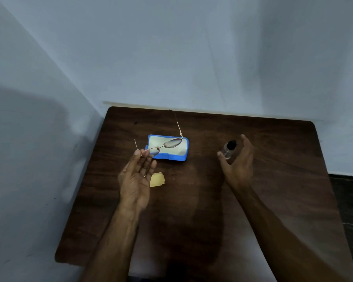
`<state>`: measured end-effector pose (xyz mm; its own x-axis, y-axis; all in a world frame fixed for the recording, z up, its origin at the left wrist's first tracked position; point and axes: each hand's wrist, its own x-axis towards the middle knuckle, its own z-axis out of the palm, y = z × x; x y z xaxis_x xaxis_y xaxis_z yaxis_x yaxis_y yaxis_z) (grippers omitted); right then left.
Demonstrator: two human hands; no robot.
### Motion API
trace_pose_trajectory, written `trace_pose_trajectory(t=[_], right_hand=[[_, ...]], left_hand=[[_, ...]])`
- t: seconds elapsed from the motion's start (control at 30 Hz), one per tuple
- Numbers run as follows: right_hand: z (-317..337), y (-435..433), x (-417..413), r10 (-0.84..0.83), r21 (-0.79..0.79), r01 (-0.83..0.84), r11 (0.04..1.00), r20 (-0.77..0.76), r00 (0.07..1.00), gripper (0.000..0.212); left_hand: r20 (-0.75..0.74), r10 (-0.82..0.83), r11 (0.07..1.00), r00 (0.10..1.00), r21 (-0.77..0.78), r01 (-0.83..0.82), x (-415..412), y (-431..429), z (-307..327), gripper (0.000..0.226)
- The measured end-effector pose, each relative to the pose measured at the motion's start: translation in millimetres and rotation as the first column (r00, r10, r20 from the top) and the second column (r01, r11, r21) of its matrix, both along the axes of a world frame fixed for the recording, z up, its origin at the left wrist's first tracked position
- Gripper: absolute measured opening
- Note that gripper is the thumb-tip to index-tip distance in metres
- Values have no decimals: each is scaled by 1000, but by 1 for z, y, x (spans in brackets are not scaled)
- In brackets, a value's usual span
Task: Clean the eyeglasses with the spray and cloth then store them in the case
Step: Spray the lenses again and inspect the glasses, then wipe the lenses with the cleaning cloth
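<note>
Two bare forearms reach in from the near edge over a dark wood-grain table [192,210]. The left hand [136,177] is raised palm-up toward 11 o'clock, its fingers nearly straight, and its fingertips pinch the eyeglasses [161,147] at the rim of the nearer lens. Just beside that hand, at its 3 o'clock, a small yellow cloth [157,179] lies flat on the table, touched by neither hand. The eyeglasses are thin metal-rimmed ones, held off the table with both temples unfolded and pointing away toward 12 o'clock. The farther lens hangs in front of the blue case [168,157], which lies open on the table at 12 o'clock from the cloth and shows a pale lining. Well apart at 3 o'clock from the case, the right hand [239,161] curves around a small clear spray bottle [228,149] with a black cap, thumb at the bottle's lower side and fingers behind it. Whether that hand actually grips the bottle cannot be told. Beyond the table's far edge rises a plain pale wall [192,58].
</note>
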<state>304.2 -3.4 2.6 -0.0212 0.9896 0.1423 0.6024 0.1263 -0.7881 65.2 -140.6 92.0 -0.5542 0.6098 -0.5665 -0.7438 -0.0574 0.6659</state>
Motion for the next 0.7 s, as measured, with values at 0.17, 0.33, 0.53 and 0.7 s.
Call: trace_pose_trajectory(t=[0.17, 0.33, 0.53, 0.7], right_hand=[[18, -56, -47, 106, 264, -143, 954, 151, 983, 44], [12, -73, -100, 69, 222, -144, 964, 313, 947, 39], [-2, -76, -124, 176, 120, -229, 966, 346, 922, 32], [-19, -82, -152, 428, -114, -417, 902, 365, 827, 33]], left_hand=[[76, -4, 1000, 997, 25, 2, -34, -11, -1, 10], [133, -8, 998, 991, 57, 0, -61, -20, -2, 9], [169, -50, 998, 984, 53, 41, -83, -31, -11, 10], [211, -69, 997, 975, 53, 59, -91, -33, -16, 10]])
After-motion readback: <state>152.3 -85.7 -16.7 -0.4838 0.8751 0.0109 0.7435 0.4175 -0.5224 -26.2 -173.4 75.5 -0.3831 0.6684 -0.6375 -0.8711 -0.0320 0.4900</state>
